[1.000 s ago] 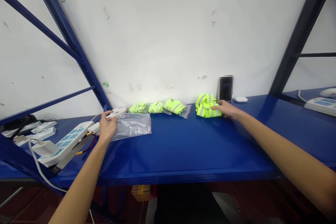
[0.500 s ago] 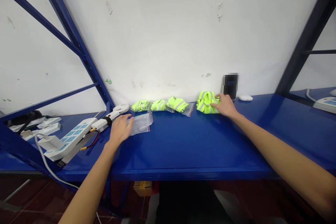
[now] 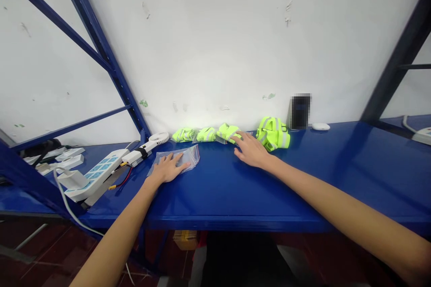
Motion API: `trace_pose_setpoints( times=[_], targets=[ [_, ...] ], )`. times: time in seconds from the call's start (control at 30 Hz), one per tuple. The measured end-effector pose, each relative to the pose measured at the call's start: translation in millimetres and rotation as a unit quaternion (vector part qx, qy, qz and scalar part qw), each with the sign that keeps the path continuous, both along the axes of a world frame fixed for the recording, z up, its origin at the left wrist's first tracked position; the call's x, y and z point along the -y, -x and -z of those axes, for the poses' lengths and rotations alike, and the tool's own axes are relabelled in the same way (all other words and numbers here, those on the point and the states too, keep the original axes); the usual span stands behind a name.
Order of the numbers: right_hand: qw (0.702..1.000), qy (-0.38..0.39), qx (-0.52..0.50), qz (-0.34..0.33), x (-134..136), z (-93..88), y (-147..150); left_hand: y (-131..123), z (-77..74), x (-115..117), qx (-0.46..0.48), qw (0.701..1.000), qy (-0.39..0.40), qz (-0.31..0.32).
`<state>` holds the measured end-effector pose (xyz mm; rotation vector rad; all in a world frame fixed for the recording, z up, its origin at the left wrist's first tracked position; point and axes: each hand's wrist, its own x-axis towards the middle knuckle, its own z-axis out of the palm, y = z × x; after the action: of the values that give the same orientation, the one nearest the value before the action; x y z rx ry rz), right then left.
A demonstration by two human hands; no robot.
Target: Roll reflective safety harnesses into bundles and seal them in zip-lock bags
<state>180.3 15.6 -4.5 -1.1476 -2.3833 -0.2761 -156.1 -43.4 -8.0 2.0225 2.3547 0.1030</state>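
My left hand (image 3: 167,168) lies with fingers spread on the clear zip bags (image 3: 191,156), toward the left of the blue table. At the middle, my right hand (image 3: 251,150) has its fingers apart and reaches the nearest bagged yellow reflective bundle (image 3: 226,132), covering its right end; whether it touches the bundle I cannot tell. Two more bagged yellow bundles, a middle one (image 3: 206,134) and a left one (image 3: 183,135), lie in line along the wall. To the right of my right hand sits a larger loose pile of yellow reflective straps (image 3: 272,133).
A white handheld fan (image 3: 158,138) and a white power strip (image 3: 97,175) with a cable lie at the left beside a blue frame post (image 3: 111,67). At the back right a dark phone (image 3: 299,112) leans on the wall near a white case (image 3: 320,126).
My right hand has left the loose yellow straps and moved left to the bagged bundles. My left hand has moved right and flattened onto the clear bags. The view has shifted slightly.
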Motion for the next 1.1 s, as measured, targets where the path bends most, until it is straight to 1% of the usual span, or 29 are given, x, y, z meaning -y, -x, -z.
trace_pose_setpoints(
  times=[0.07, 0.13, 0.23, 0.37, 0.4, 0.47, 0.53, 0.57, 0.63, 0.73, 0.8, 0.87, 0.9, 0.93, 1.0, 1.07, 1.1],
  targets=[
    [0.997, 0.06, 0.001, 0.038, -8.2, 7.6, 4.7, 1.3, -0.9, 0.8, -0.012, 0.999, -0.043, 0.014],
    [0.993, 0.106, 0.01, 0.044, -13.5, 13.9, 3.2, 4.2, -2.9, 1.2, -0.026, 0.995, -0.099, 0.018],
    [0.991, 0.131, 0.021, 0.018, -14.5, 18.9, -5.1, 10.4, -9.4, 0.2, -0.049, 0.984, -0.169, 0.004],
    [0.989, 0.15, 0.013, -0.017, -11.6, 16.5, -16.0, 17.2, -22.4, -4.9, -0.084, 0.978, -0.191, -0.023],
    [0.988, 0.153, 0.008, -0.02, -10.8, 14.8, -17.5, 17.3, -26.0, -6.9, -0.071, 0.979, -0.19, -0.027],
    [0.987, 0.158, -0.001, -0.021, -8.6, 10.7, -18.8, 14.0, -32.4, -12.2, -0.013, 0.981, -0.191, -0.028],
    [0.987, 0.161, -0.009, -0.016, -5.5, 6.5, -18.5, 5.6, -35.5, -18.8, 0.045, 0.979, -0.197, -0.015],
    [0.987, 0.161, -0.014, -0.012, -3.6, 4.7, -18.2, -0.2, -34.9, -22.4, 0.059, 0.978, -0.198, -0.006],
    [0.986, 0.162, -0.025, -0.008, 0.6, 1.9, -17.9, -13.1, -28.2, -28.8, 0.055, 0.982, -0.178, 0.013],
    [0.987, 0.15, -0.062, -0.018, 5.8, -0.5, -17.9, -28.1, -8.5, -33.8, 0.022, 0.996, -0.08, 0.039],
    [0.985, 0.14, -0.095, -0.027, 8.0, -1.3, -17.0, -31.1, 4.2, -33.7, 0.017, 0.998, -0.033, 0.046],
    [0.979, 0.145, -0.137, -0.04, 9.3, -1.5, -14.6, -29.1, 11.3, -32.4, 0.024, 0.998, -0.025, 0.046],
    [0.973, 0.156, -0.159, -0.052, 9.7, -1.4, -13.1, -27.4, 11.9, -31.6, 0.031, 0.998, -0.032, 0.044],
    [0.967, 0.169, -0.179, -0.066, 9.9, -1.0, -11.4, -26.3, 10.4, -30.5, 0.037, 0.997, -0.048, 0.04],
    [0.958, 0.181, -0.204, -0.086, 9.6, 0.5, -8.4, -29.2, 0.3, -25.6, 0.045, 0.993, -0.108, 0.034],
    [0.963, 0.156, -0.207, -0.072, 8.6, 2.7, -6.8, -43.7, -18.1, -12.3, 0.05, 0.976, -0.204, 0.058],
    [0.968, 0.135, -0.202, -0.054, 7.9, 3.8, -6.7, -56.4, -29.5, -0.4, 0.068, 0.961, -0.256, 0.085]
  ],
)
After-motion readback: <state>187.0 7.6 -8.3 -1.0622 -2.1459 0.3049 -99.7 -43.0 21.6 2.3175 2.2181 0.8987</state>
